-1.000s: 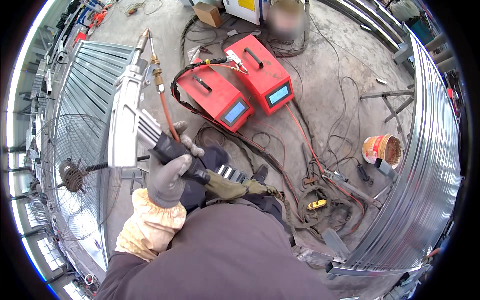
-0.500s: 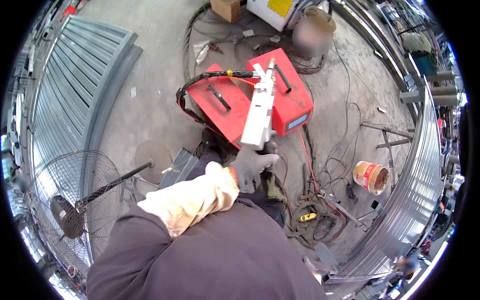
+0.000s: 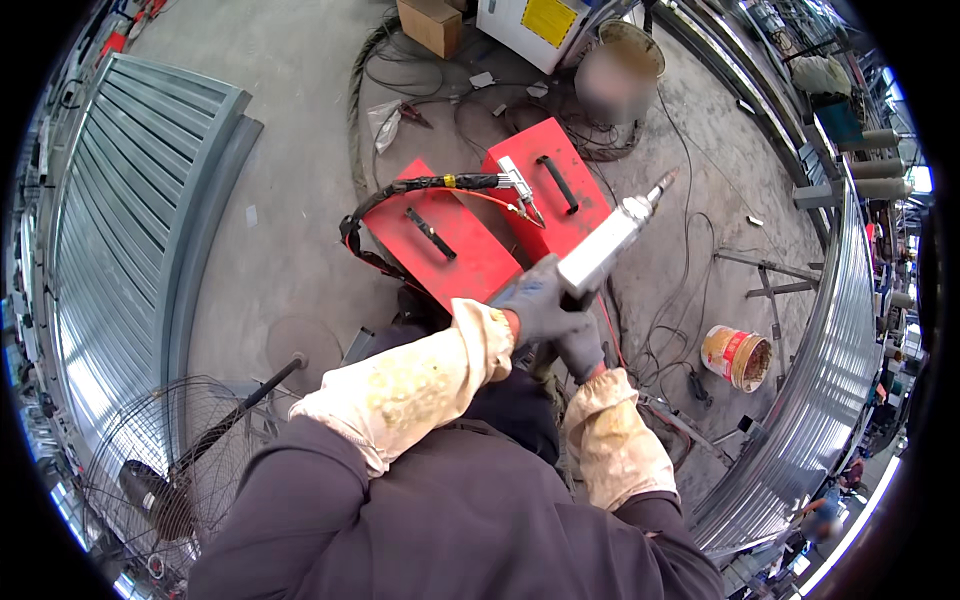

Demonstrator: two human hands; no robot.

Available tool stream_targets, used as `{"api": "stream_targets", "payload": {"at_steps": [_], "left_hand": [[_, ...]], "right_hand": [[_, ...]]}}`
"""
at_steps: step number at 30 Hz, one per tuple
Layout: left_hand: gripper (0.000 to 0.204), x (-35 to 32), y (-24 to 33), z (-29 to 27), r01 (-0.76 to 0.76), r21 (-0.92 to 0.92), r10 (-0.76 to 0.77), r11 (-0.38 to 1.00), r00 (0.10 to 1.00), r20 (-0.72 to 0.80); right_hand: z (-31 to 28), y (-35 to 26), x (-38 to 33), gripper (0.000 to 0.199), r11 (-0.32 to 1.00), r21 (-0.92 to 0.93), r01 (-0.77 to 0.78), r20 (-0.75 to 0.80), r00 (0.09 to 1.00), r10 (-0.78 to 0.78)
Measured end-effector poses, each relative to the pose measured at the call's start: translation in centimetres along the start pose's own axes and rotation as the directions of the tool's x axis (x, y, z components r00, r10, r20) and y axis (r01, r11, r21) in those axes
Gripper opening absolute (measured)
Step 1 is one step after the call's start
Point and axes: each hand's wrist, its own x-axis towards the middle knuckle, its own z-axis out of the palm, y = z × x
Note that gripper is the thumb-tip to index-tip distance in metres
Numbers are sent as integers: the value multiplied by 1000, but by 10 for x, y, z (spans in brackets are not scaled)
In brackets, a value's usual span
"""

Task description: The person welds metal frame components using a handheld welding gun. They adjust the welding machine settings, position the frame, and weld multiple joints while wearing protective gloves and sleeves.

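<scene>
left hand (image 3: 538, 305) in grey glove: fingers are closing around the silver welding torch (image 3: 603, 247), nozzle pointing up and right | right hand (image 3: 581, 346): fingers are wrapping the torch's lower end, just beneath the left | torch is hanging above two red welding machines (image 3: 440, 240) on the concrete floor (image 3: 290, 180) | paint bucket (image 3: 737, 356) is sitting well apart, right

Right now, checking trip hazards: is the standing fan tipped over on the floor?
Yes, the fan lies on its side at lower left.
</scene>
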Motion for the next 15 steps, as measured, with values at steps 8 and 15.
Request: {"api": "stream_targets", "payload": {"at_steps": [8,15], "left_hand": [[67,-30,-160,-115,375,56,-377,925,925,32],[44,83,-318,-253,400,-57,-392,915,843,-368]], "right_hand": [[-49,62,146,41,916,-337,-217,-495,869,24],[-32,123,301,41,941,-152,-304,-624,768,147]]}}
